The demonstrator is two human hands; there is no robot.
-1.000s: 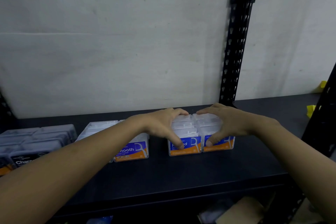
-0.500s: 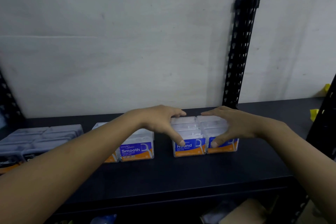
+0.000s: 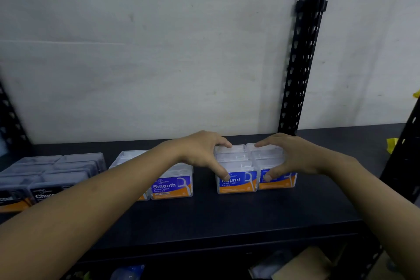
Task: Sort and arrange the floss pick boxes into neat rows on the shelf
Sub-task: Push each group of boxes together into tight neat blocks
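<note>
The left hand [image 3: 201, 154] and right hand [image 3: 289, 157] are clasping the Round boxes [image 3: 237, 183] at frame centre on the shelf [image 3: 227, 216], squaring them; Smooth boxes [image 3: 171, 185] and dark boxes [image 3: 45, 173] at left are sitting grouped, so little seems left

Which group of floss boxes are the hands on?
The Round boxes, rightmost group: left hand and right hand grip them. Smooth boxes and Charcoal boxes sit further left.

left hand [image 3: 200, 152] and right hand [image 3: 293, 157] clasp round floss boxes [image 3: 247, 158].
</note>
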